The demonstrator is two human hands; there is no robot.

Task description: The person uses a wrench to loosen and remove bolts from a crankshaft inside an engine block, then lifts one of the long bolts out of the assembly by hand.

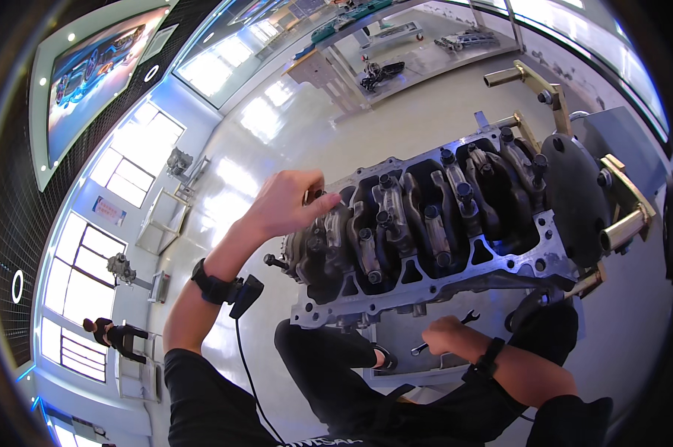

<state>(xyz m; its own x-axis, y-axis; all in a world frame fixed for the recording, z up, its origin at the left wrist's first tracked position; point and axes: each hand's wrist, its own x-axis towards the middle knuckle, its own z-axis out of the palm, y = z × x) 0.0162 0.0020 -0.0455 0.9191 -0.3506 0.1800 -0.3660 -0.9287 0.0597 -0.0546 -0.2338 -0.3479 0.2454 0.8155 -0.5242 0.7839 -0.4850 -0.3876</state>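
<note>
An engine block (pixel 418 287), underside up, hangs in front of me with its crankshaft (pixel 411 190) exposed. Bearing caps (pixel 392 208) with dark bolts (pixel 385 180) run across it. My left hand (pixel 288 201) is at the block's left end, over the endmost cap. Its fingers curl in towards the thumb; whatever lies between them is hidden. Below the block's front edge, my right hand (pixel 444 335) is closed round a wrench (pixel 470 316), whose two ends stick out either side of the fist. A long bolt (pixel 275 261) juts from the block's left end.
A round dark plate (pixel 575 197) with brass-coloured arms (pixel 627 223) carries the block on the right. Beneath, between my knees, lies a grey tray (pixel 396 378). A workbench (pixel 440 71) with engine parts stands behind. Far left is another person (pixel 116 339).
</note>
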